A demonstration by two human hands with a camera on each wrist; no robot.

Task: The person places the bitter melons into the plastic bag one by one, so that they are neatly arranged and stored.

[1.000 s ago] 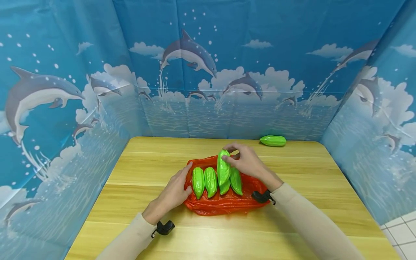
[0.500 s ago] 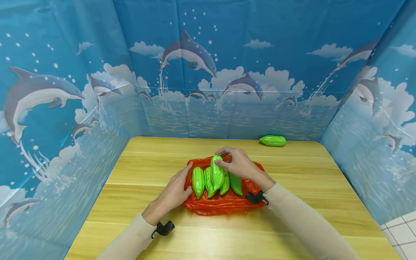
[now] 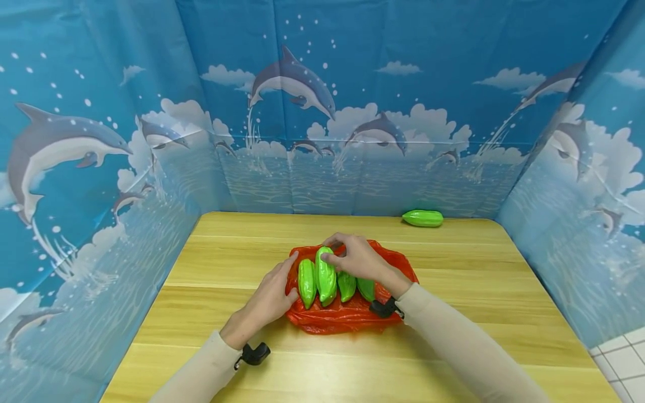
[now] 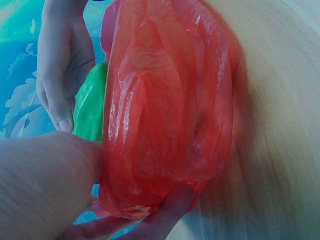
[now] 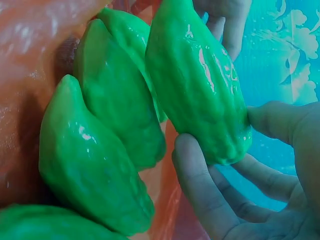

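Note:
My right hand pinches the upper end of a glossy green bitter melon between thumb and fingers. In the right wrist view this bitter melon leans above others of its kind. A red plastic bag lies beneath, holding several bitter melons in a row; one, at the left, is beside the held one. To the right are another bitter melon and a partly hidden one. My left hand grips the bag's left end. In the left wrist view, red film hides most contents.
Another green bitter melon lies on its side at the back right of the wooden table. Curtains printed with dolphins stand behind the table and along both sides. Black wrist cameras hang under the sleeves.
My right hand has carried the bitter melon leftward and slightly down, from over the third one in the row to over the second. My left hand has stayed at the bag's left end.

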